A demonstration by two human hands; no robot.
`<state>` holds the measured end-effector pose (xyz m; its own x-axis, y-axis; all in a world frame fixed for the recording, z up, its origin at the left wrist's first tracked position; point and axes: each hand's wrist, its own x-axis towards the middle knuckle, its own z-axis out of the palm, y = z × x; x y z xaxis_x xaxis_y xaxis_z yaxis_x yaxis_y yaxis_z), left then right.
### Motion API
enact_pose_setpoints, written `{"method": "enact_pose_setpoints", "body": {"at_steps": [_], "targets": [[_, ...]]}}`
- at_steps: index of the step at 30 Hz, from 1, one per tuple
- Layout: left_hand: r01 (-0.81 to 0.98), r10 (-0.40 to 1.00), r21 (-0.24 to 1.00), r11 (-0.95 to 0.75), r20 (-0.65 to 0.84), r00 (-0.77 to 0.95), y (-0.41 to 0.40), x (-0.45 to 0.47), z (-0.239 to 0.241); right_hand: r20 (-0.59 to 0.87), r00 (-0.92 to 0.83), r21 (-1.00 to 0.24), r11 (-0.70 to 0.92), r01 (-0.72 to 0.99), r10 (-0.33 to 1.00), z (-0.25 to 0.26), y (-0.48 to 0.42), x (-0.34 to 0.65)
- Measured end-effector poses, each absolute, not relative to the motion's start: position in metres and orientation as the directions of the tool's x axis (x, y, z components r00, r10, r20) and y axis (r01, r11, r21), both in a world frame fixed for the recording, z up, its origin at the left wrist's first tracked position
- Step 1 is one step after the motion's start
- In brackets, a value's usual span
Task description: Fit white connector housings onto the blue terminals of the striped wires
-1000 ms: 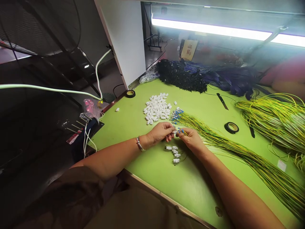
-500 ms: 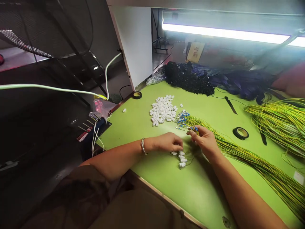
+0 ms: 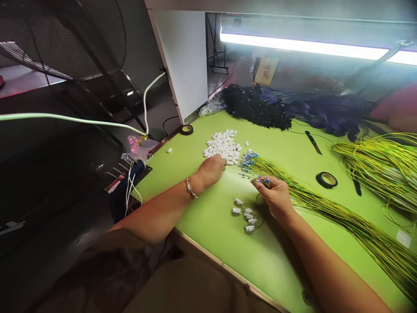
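Note:
My left hand [image 3: 211, 170] is at the near edge of a pile of white plastic connector housings [image 3: 224, 142]. Its fingers are curled together, and the back of the hand hides what is between them. My right hand [image 3: 276, 196] pinches a few wires with blue-sleeved metal terminals [image 3: 263, 180] between thumb and fingers. Just beyond it lies a long bundle of yellow-green wires [image 3: 339, 213], its blue-sleeved ends fanned out next to the pile. Below and between the hands, several white housings fitted on wires [image 3: 248, 216] rest on the green tabletop [image 3: 208, 243].
A black tape roll [image 3: 326, 180] and a dark knife [image 3: 313, 142] lie right of the bundle. Another tape roll [image 3: 186, 129] sits at the left edge. Coiled yellow-green wires [image 3: 384, 169] are at the right, black-ended cables [image 3: 257, 106] at the back. A lamp tube [image 3: 302, 45] hangs above.
My left hand has moved from beside the wired housings up and left to the loose pile, uncovering those housings. My right hand stays nearly in place, still pinching the wires.

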<state>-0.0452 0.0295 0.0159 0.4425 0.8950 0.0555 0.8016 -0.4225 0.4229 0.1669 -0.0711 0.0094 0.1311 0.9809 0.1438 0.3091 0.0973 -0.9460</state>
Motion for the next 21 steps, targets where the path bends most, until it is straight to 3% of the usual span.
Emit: {"method": "enact_pose_setpoints", "body": {"at_steps": [4, 7, 9, 11, 14, 16, 21], "targets": [[0.753, 0.879, 0.477, -0.454, 0.102, 0.466, 0.029, -0.044, 0.014, 0.108, 0.080, -0.947, 0.078, 0.311, 0.991, 0.014, -0.070, 0.163], [0.604, 0.878, 0.675, -0.424, 0.145, 0.455, 0.027, -0.043, 0.019, 0.085, 0.080, -0.952, 0.057, 0.301, 0.993, 0.015, -0.069, 0.163], [0.417, 0.898, 0.868, -0.270, 0.071, 0.435, 0.022, -0.040, 0.023, 0.093, 0.105, -0.954, 0.058, 0.293, 0.990, 0.014, -0.069, 0.164], [0.196, 0.885, 0.980, -0.027, -0.067, 0.462, 0.015, -0.036, 0.025, 0.111, 0.148, -0.954, 0.063, 0.292, 0.983, 0.012, -0.071, 0.165], [-0.051, 0.810, 0.945, 0.324, -0.250, 0.531, 0.006, -0.030, 0.024, 0.116, 0.175, -0.953, 0.060, 0.296, 0.978, 0.010, -0.073, 0.167], [-0.144, 0.767, 0.872, 0.469, -0.321, 0.555, 0.002, -0.027, 0.021, 0.096, 0.155, -0.956, 0.048, 0.288, 0.983, 0.009, -0.074, 0.168], [-0.244, 0.740, 0.795, 0.556, -0.340, 0.580, 0.000, -0.022, 0.016, 0.067, 0.093, -0.954, 0.037, 0.298, 0.993, 0.009, -0.074, 0.168]]}}
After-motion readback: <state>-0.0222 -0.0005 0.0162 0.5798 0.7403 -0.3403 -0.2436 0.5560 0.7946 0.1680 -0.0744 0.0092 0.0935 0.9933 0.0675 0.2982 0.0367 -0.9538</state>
